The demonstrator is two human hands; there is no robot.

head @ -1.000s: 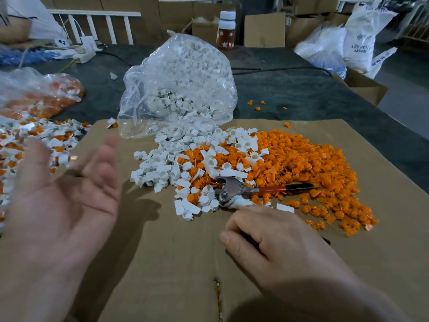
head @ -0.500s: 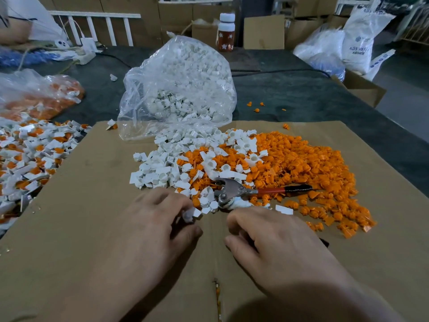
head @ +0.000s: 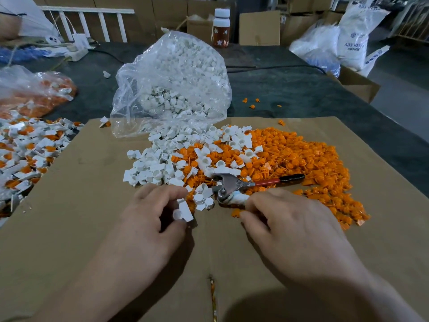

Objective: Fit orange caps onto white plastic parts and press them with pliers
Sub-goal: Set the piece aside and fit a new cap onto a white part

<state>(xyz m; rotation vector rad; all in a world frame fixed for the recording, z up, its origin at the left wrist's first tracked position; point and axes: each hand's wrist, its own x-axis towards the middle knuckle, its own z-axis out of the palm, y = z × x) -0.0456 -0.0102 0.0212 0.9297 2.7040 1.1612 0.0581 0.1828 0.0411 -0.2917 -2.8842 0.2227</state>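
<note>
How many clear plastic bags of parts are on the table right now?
2. One bag of white parts stands at the far edge of the cardboard; one bag with orange parts lies far left, cut off by the frame.

I can make out only one bit of print: blue lettering on the white sack [head: 352, 36] at the upper right of the frame, under a small round logo. It is too blurred for me to read with certainty.
</note>
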